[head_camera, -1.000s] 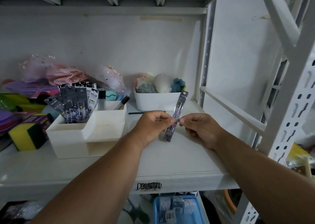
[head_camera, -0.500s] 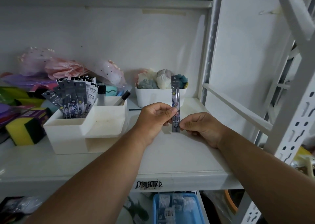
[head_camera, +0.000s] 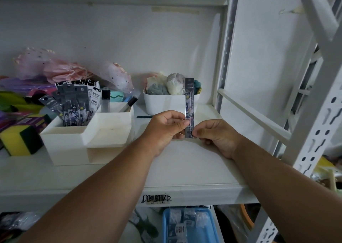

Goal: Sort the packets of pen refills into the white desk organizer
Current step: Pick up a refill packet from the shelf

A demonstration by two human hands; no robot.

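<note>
A slim dark packet of pen refills (head_camera: 189, 102) stands upright above the middle of the shelf. My left hand (head_camera: 166, 128) pinches its lower middle from the left. My right hand (head_camera: 214, 137) pinches its bottom end from the right. The white desk organizer (head_camera: 77, 142) sits to the left on the shelf. Several similar refill packets (head_camera: 74, 104) stand in its back left compartment, and its shallow front tray holds nothing.
A white tub (head_camera: 166, 104) of soft balls stands behind the hands. A dark pen (head_camera: 144, 116) lies beside it. Yellow sponges (head_camera: 18, 141) and pink netting crowd the far left. A white rack upright (head_camera: 312, 128) rises at right. A blue bin (head_camera: 190, 226) sits below.
The packet has turned from a slant to upright and stayed there. Both hands have kept their pinch on it, with the right hand now at the bottom end.
</note>
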